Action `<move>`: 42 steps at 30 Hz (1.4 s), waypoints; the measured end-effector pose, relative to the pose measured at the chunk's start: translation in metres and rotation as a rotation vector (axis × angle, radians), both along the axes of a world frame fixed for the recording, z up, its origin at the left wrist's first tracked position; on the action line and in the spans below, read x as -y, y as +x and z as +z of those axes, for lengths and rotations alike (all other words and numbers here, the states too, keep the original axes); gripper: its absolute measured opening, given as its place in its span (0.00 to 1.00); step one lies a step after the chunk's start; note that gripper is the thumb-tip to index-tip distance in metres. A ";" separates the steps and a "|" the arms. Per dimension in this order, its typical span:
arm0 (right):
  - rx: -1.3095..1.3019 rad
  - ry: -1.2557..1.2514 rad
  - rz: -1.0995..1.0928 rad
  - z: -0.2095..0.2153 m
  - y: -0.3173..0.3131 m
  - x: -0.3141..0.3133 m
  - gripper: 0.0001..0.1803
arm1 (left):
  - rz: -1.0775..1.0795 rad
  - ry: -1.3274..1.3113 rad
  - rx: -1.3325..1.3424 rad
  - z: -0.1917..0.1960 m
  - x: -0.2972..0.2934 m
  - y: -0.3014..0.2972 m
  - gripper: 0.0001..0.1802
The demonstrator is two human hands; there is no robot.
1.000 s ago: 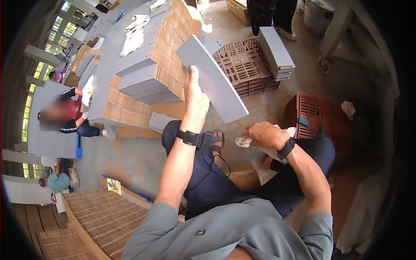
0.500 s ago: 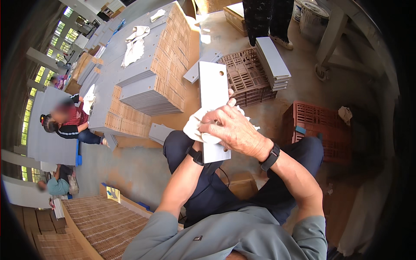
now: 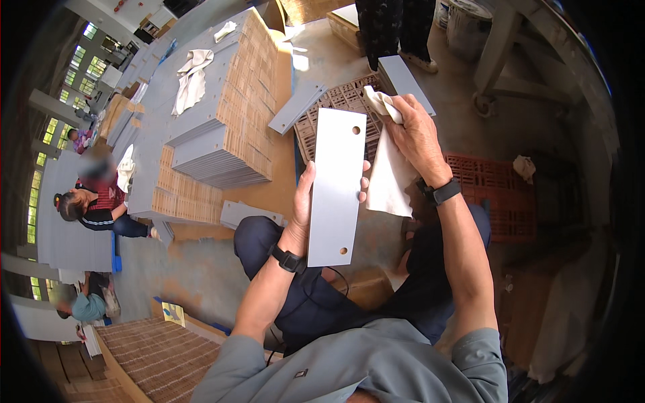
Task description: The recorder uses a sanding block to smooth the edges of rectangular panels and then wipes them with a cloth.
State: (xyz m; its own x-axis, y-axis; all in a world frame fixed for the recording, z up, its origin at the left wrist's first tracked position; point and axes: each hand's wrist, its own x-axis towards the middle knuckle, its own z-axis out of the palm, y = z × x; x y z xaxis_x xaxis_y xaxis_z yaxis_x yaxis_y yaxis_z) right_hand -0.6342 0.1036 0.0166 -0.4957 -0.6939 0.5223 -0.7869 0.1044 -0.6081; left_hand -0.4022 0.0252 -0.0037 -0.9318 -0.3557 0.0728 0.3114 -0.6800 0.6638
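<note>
A flat grey-white board (image 3: 337, 188) with a round hole near each end stands lengthwise before me. My left hand (image 3: 304, 195) grips it from behind, thumb along the left edge and fingertips showing at the right edge. To the right of the board, my right hand (image 3: 418, 138) is closed on a white cloth (image 3: 390, 178), which hangs down from the fingers apart from the board. Beyond the board lies a brown slatted plastic crate (image 3: 309, 134), partly hidden by it. A few grey boards (image 3: 406, 84) are piled at the crate's far right.
Tall stacks of grey boards (image 3: 228, 114) fill the left, with white cloths (image 3: 192, 80) on top. A red plastic crate (image 3: 497, 195) stands right of my knee. A co-worker (image 3: 101, 201) sits at far left; another person's legs (image 3: 393, 30) stand ahead. A wheeled frame (image 3: 500, 60) is at upper right.
My right hand has lifted the cloth off the board and moved right and away from me. The board now faces up uncovered, still in my left hand.
</note>
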 end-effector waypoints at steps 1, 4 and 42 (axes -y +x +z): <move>0.063 -0.043 -0.017 0.002 -0.005 -0.001 0.15 | 0.021 -0.009 0.024 0.003 0.000 0.002 0.47; 0.137 -0.258 -0.017 0.014 -0.012 -0.007 0.16 | 0.091 0.087 0.048 0.011 -0.005 0.006 0.47; 0.139 -0.173 0.155 0.024 0.019 -0.012 0.16 | -0.001 -0.051 0.094 -0.010 -0.010 0.010 0.44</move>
